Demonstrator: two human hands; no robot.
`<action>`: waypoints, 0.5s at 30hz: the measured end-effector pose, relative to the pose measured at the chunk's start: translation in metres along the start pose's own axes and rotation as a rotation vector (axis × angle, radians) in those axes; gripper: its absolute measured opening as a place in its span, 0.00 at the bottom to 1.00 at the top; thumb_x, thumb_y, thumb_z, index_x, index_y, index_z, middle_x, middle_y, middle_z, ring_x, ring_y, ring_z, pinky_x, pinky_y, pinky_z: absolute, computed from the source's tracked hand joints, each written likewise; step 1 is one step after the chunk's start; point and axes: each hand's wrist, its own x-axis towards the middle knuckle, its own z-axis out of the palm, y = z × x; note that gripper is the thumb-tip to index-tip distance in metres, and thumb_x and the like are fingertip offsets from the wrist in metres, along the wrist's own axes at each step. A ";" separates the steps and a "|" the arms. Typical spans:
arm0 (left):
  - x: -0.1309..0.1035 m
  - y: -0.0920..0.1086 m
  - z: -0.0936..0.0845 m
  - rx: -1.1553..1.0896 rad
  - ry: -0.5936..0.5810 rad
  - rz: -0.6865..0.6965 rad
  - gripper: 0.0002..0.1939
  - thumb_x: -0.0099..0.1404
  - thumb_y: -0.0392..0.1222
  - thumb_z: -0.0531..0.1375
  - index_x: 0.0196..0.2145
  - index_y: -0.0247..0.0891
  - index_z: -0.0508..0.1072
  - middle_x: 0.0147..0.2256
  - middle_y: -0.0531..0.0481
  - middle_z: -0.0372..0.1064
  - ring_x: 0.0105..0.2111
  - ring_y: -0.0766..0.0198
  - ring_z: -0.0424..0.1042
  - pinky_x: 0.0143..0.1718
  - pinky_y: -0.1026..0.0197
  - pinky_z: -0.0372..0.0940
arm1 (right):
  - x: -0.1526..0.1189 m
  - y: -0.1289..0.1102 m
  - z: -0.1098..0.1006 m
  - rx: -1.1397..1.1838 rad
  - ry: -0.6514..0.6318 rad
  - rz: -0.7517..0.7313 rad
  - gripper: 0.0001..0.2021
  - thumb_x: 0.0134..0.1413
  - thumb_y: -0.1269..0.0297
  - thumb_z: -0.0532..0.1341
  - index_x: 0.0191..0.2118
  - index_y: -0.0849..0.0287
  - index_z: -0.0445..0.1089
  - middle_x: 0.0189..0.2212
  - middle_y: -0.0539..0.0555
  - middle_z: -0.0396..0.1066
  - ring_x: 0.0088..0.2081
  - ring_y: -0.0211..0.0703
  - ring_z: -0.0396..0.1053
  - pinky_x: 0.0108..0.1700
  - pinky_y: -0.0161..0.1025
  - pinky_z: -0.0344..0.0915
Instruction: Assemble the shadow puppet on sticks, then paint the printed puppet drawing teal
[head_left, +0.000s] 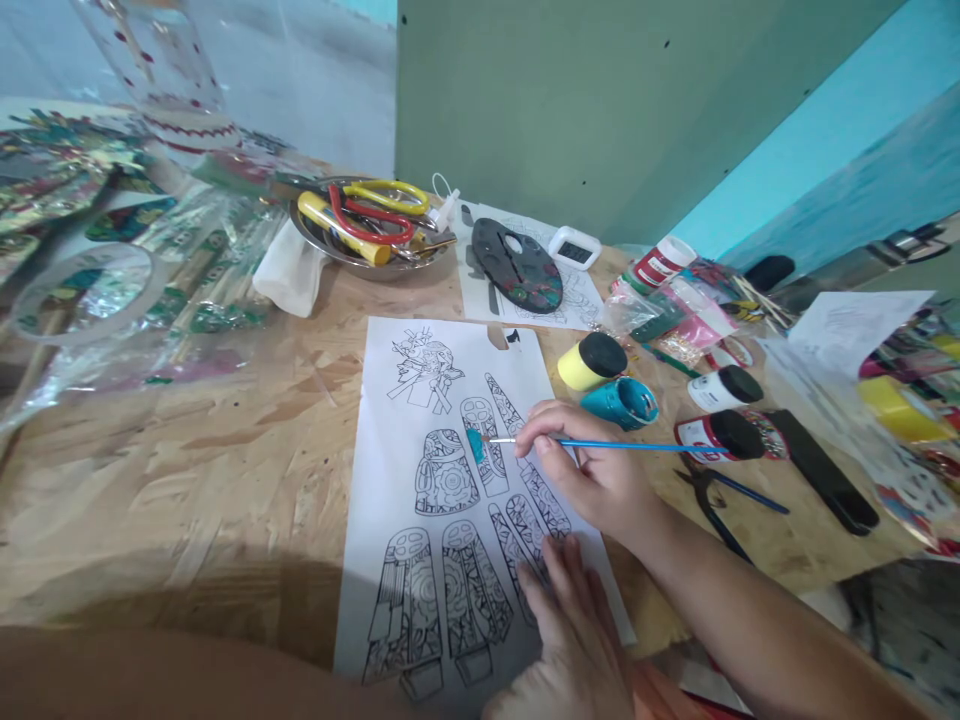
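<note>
My right hand (592,470) pinches a thin paintbrush (600,443) with a blue handle. Its tip meets the white sheet (386,480), at a teal patch (477,446) inside one printed outline. Black line drawings of patterned, rounded shapes cover the sheet. Lower down, my left hand (570,640) lies on the sheet's right side with its fingers stretched out, holding nothing. Just beyond my right hand, an uncapped teal paint jar (621,402) stands beside a yellow paint jar (592,361) with a black lid.
A dark palette (517,265) and a small white digital display (574,248) are at the back. A metal bowl (367,262) holds pliers. Wrapped sticks (202,280) fill the left. More jars, pliers (709,500) and a black phone-like slab (825,475) lie right.
</note>
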 end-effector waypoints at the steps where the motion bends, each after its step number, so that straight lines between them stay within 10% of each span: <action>1: 0.000 0.001 0.001 -0.002 0.001 0.000 0.21 0.67 0.49 0.59 0.54 0.37 0.68 0.53 0.43 0.68 0.48 0.56 0.71 0.48 0.47 0.70 | -0.001 0.000 0.000 0.002 0.003 0.000 0.07 0.62 0.72 0.56 0.37 0.55 0.70 0.31 0.50 0.73 0.36 0.41 0.70 0.41 0.43 0.67; 15: 0.011 0.036 0.020 -0.073 -0.091 -0.191 0.22 0.67 0.50 0.60 0.55 0.38 0.68 0.54 0.43 0.67 0.51 0.55 0.70 0.50 0.44 0.69 | 0.001 -0.003 -0.002 -0.018 -0.016 -0.012 0.08 0.60 0.72 0.55 0.36 0.56 0.70 0.29 0.50 0.72 0.36 0.41 0.70 0.42 0.44 0.66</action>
